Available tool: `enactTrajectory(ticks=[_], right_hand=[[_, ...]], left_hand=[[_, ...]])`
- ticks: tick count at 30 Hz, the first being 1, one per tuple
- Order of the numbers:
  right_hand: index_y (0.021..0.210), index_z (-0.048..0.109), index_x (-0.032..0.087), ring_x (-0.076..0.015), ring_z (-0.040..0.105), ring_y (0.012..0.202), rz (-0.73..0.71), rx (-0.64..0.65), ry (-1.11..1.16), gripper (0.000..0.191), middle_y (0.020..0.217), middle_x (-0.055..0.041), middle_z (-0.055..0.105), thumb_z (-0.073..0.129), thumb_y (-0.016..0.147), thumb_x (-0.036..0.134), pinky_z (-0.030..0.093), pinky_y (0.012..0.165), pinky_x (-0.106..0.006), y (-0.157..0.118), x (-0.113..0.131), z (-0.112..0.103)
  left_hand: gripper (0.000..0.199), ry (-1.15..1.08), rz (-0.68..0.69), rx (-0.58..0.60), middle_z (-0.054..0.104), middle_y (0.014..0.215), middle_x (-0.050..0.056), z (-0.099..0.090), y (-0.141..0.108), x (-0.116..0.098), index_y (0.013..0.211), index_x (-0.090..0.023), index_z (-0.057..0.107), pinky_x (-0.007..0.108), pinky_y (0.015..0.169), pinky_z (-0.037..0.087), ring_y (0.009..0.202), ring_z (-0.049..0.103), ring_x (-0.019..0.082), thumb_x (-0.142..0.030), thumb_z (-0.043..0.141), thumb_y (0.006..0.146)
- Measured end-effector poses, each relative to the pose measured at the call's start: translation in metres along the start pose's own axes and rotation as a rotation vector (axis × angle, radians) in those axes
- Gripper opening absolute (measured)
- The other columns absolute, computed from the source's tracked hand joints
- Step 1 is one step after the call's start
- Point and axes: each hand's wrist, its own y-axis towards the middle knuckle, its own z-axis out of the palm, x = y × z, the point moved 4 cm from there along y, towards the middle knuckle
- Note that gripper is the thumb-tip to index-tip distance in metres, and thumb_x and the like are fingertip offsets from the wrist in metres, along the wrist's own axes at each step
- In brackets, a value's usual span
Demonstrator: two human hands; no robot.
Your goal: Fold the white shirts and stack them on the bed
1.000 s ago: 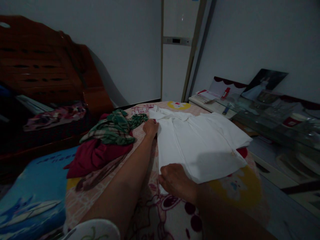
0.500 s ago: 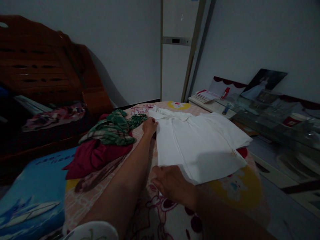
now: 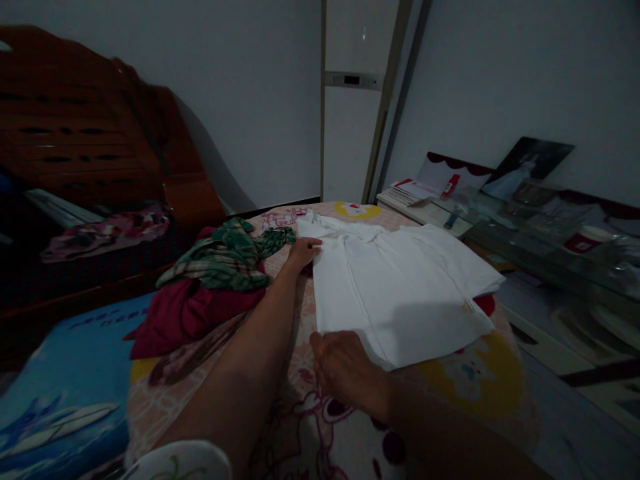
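Observation:
A white shirt lies spread on a round table under a pink patterned cloth, its collar at the far side. At the shirt's far left edge is my left hand, fingertips and thumb pinched on the fabric. Nearer to me, my right hand is closed on the shirt's near left corner, its fingers curled downward; the pinched cloth is mostly hidden. Left of my left forearm sit a crumpled green plaid garment and a dark red garment in a heap.
A wooden bench stands at the left, with a blue printed cushion or box in front. On the right is a glass-topped cabinet holding a paper cup and a photo. A tall white appliance stands behind the table.
My left hand has shifted slightly right over the shirt's edge, its fingers straighter. My right hand has moved a little to the right. The shirt lies almost the same.

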Motion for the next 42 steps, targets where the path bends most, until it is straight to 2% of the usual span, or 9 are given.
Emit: enactTrajectory(ticks=[9, 15, 19, 22, 25, 32, 37, 40, 42], right_hand=[[0.103, 0.064, 0.012, -0.0218, 0.066, 0.083, 0.096, 0.037, 0.146, 0.024, 0.090, -0.0118, 0.071, 0.048, 0.085, 0.015, 0.044, 0.073, -0.030, 0.004, -0.009, 0.003], [0.114, 0.070, 0.013, -0.0171, 0.064, 0.079, 0.189, -0.041, 0.504, 0.041, 0.090, -0.0085, 0.074, 0.055, 0.076, 0.014, 0.045, 0.073, -0.026, 0.019, -0.012, -0.011], [0.111, 0.072, 0.013, -0.0132, 0.059, 0.066, 0.191, 0.010, 0.683, 0.043, 0.077, -0.0030, 0.071, 0.059, 0.070, 0.013, 0.042, 0.060, -0.022, 0.035, 0.001, -0.011], [0.110, 0.073, 0.013, -0.0127, 0.057, 0.064, 0.139, 0.031, 0.706, 0.043, 0.072, -0.0016, 0.069, 0.061, 0.069, 0.013, 0.041, 0.059, -0.022, 0.047, 0.017, -0.007], [0.108, 0.073, 0.014, -0.0125, 0.057, 0.063, 0.087, 0.057, 0.713, 0.040, 0.071, -0.0010, 0.069, 0.061, 0.071, 0.015, 0.042, 0.059, -0.022, 0.057, 0.034, -0.001], [0.103, 0.074, 0.016, -0.0131, 0.060, 0.069, 0.064, 0.085, 0.689, 0.032, 0.079, -0.0025, 0.071, 0.064, 0.073, 0.015, 0.043, 0.062, -0.021, 0.060, 0.048, 0.007], [0.106, 0.072, 0.015, -0.0108, 0.058, 0.060, 0.108, 0.081, 0.762, 0.029, 0.073, -0.0015, 0.069, 0.063, 0.079, 0.020, 0.043, 0.058, -0.021, 0.036, 0.019, -0.007], [0.094, 0.073, 0.013, -0.0103, 0.059, 0.059, 0.208, -0.006, 0.748, 0.022, 0.071, -0.0025, 0.068, 0.055, 0.083, 0.018, 0.044, 0.058, -0.020, 0.023, -0.022, -0.024], [0.084, 0.073, 0.013, -0.0108, 0.059, 0.057, 0.338, -0.084, 0.639, 0.021, 0.065, -0.0028, 0.066, 0.052, 0.083, 0.016, 0.043, 0.055, -0.020, 0.014, -0.057, -0.033]], left_hand=[[0.055, 0.177, 0.016, 0.049, 0.069, 0.112, 0.005, 0.001, -0.001, -0.006, 0.132, -0.018, 0.059, 0.029, 0.089, 0.048, 0.099, 0.063, 0.020, -0.017, 0.062, 0.077], [0.058, 0.088, 0.038, -0.009, 0.067, 0.121, 0.008, -0.013, -0.001, -0.004, 0.131, -0.013, 0.060, 0.027, 0.091, 0.048, 0.103, 0.063, 0.019, -0.012, 0.062, 0.073], [0.059, 0.111, -0.006, -0.026, 0.072, 0.103, 0.006, -0.038, -0.003, 0.013, 0.129, -0.012, 0.061, 0.028, 0.081, 0.051, 0.089, 0.065, 0.020, -0.013, 0.064, 0.070], [0.060, 0.146, -0.072, -0.032, 0.070, 0.083, 0.002, -0.060, -0.008, 0.030, 0.130, -0.013, 0.060, 0.026, 0.069, 0.052, 0.074, 0.064, 0.018, -0.017, 0.065, 0.071], [0.058, 0.183, -0.107, -0.057, 0.068, 0.078, 0.001, -0.075, -0.014, 0.042, 0.129, -0.013, 0.061, 0.024, 0.066, 0.050, 0.069, 0.063, 0.017, -0.018, 0.066, 0.071], [0.052, 0.422, -0.046, -0.032, 0.070, 0.109, 0.007, -0.074, -0.022, 0.042, 0.125, -0.019, 0.063, 0.026, 0.088, 0.048, 0.103, 0.065, 0.024, -0.017, 0.067, 0.073], [0.043, 0.541, 0.002, -0.102, 0.062, 0.126, 0.015, -0.081, -0.028, 0.022, 0.117, -0.016, 0.065, 0.035, 0.104, 0.041, 0.124, 0.053, 0.031, -0.016, 0.066, 0.074], [0.043, 0.597, 0.108, -0.123, 0.056, 0.134, 0.014, -0.080, -0.032, -0.010, 0.124, -0.016, 0.061, 0.035, 0.109, 0.035, 0.130, 0.047, 0.028, -0.022, 0.061, 0.082], [0.042, 0.557, 0.173, -0.042, 0.057, 0.134, 0.012, -0.067, -0.039, -0.034, 0.127, -0.016, 0.058, 0.032, 0.108, 0.036, 0.127, 0.051, 0.025, -0.025, 0.056, 0.087]])
